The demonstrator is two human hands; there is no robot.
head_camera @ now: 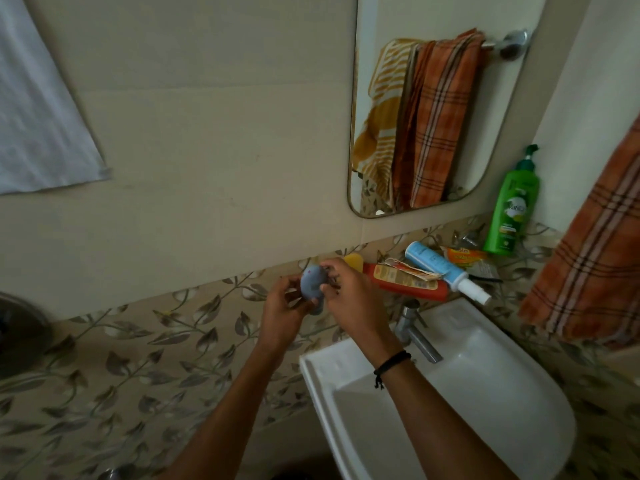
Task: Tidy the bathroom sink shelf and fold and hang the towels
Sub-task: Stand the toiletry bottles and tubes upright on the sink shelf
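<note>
Hands: left hand (281, 308) and right hand (349, 299) both pinch a small grey-blue round object (311, 281), centre of frame.
Shelf: bottles lie flat, right of centre above the sink (485, 393).
Advice: keep both grips firm, then stand the object upright on the shelf.
Towel: checked orange towel (595, 265) hangs at right edge.

1. Two hands: left (281, 308), right (349, 299).
2. One blue round thing (311, 281), held between them.
3. Three bottles: green (512, 209), red (405, 280), blue-white (443, 270).
4. Two towels: white (41, 109), orange checked (588, 258).
5. One mirror (367, 98).
6. One sink (467, 393).
7. One tap (414, 332).
</note>
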